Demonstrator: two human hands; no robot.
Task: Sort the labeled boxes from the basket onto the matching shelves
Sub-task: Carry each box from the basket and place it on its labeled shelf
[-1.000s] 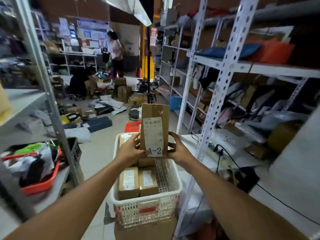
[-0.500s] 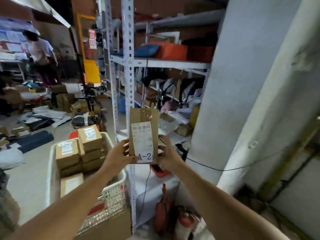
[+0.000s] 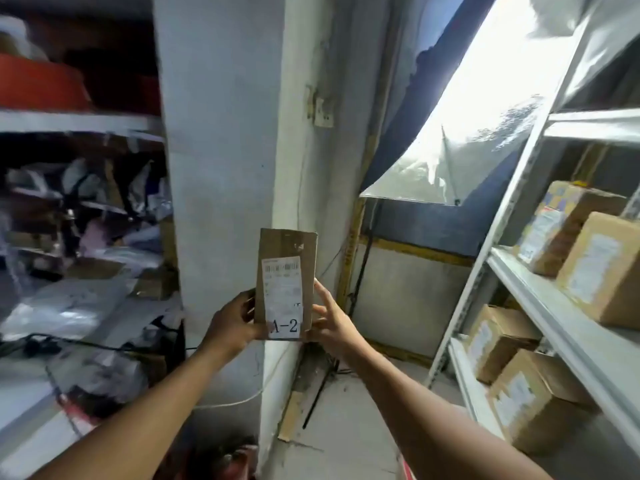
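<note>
A flat brown cardboard box with a white label marked A-2 stands upright in front of me at chest height. My left hand grips its lower left edge. My right hand touches the lower right edge with its fingers straight and spread. A white metal shelf unit at the right carries several labeled brown boxes on two levels. The basket is out of view.
A grey concrete pillar rises directly behind the box. To the left, a cluttered shelf holds bags and cables. A bright window with a plastic sheet fills the upper right. Bare floor lies between pillar and right shelf.
My view has swung right, away from the basket and the aisle, onto the pillar and the right shelf. The box stays held upright; my right fingers have straightened against its edge.
</note>
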